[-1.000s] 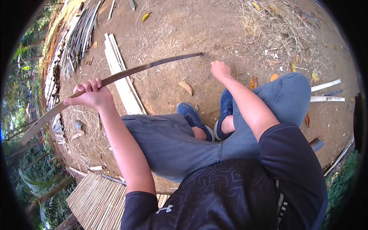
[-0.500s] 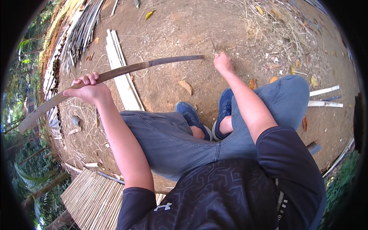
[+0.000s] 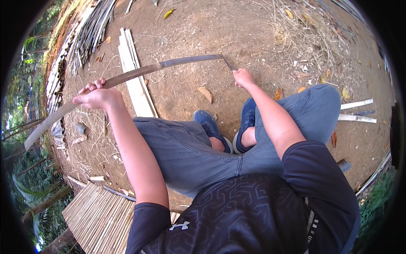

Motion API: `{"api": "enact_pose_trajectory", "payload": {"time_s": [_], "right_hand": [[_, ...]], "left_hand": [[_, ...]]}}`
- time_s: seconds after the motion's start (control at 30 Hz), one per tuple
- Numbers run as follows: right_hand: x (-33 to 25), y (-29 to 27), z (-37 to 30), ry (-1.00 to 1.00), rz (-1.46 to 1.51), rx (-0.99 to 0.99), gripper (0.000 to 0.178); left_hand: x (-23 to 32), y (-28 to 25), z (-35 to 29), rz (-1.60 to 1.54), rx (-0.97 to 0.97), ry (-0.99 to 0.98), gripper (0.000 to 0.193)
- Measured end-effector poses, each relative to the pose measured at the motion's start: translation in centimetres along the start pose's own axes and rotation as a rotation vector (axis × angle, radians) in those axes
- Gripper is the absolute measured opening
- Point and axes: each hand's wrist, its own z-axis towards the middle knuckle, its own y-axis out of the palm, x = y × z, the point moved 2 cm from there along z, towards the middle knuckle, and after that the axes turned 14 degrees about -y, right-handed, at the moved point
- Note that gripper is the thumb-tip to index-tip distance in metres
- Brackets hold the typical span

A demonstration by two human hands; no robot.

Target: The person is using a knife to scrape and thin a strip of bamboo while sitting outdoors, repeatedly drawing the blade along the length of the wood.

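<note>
A long, flat bamboo strip [image 3: 133, 74] stretches from the far left to the middle of the head view, with a node ring part way along it. My left hand [image 3: 100, 97] is wrapped round its brown lower part, thumb beneath and fingertips over the top edge. To the right, my right hand [image 3: 244, 78] grips a knife, its handle mostly hidden in the fist. The narrow dark knife blade [image 3: 228, 63] points up and left, its tip at the strip's far end. Whether the blade has entered the strip cannot be seen.
Pale split slats [image 3: 137, 80] lie on the dirt behind the strip. Piled bamboo strips [image 3: 91, 36] stand at the far left, and dry shavings [image 3: 306, 36] at the far right. A slatted bamboo surface [image 3: 99, 216] is at lower left. My shoes [image 3: 209, 125] are below the hands.
My right hand has come slightly nearer, and the knife has turned from pointing away to leaning left against the strip's end. The strip's far end has shifted slightly up and left.
</note>
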Motion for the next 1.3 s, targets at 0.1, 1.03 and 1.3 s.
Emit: {"api": "enact_pose_trajectory", "payload": {"time_s": [0.1,1.03,1.3], "right_hand": [[-0.8,-0.1,-0.8,0.006,-0.029,-0.013,0.037],[0.4,-0.2,1.5,-0.032,-0.074,-0.046,0.039],[2.7,-7.6,1.3,0.232,-0.062,0.517,0.036]], "left_hand": [[0.1,-0.2,0.4,0.007,0.054,0.027,0.047],[0.8,-0.8,1.3,-0.06,0.119,0.056,0.047],[1.2,-1.6,1.9,-0.083,0.163,-0.003,0.048]]}}
